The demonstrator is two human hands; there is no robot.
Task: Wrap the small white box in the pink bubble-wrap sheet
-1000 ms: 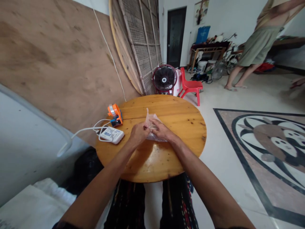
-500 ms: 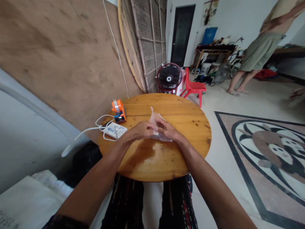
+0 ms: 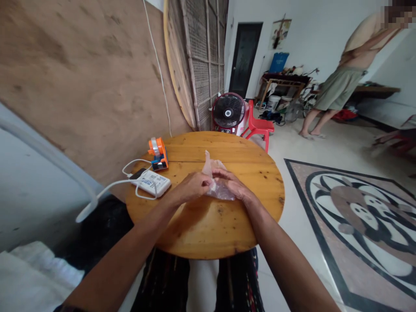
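A thin, clear plastic bag (image 3: 222, 192) lies crumpled near the middle of the round wooden table (image 3: 195, 234), one corner sticking up. My left hand (image 3: 195, 186) is closed, pinching the bag's left side between thumb and fingers. On the other side, my right hand (image 3: 231, 183) rests over the bag with its fingers curved and pointing left, touching the plastic. Whether the right fingers grip it is hard to make out. Anything inside the bag cannot be told apart from its folds.
At the table's left edge sit a white power bank (image 3: 151, 182) with a cable and an orange-and-blue tape dispenser (image 3: 158, 152). Behind the table stand a fan (image 3: 229, 112) and a red plastic chair (image 3: 258, 125). A person (image 3: 341, 82) stands at the far right.
The view has shifted slightly, showing more of the person at right. My right fingers have moved a little apart from my left hand, and both hands remain at the bag.
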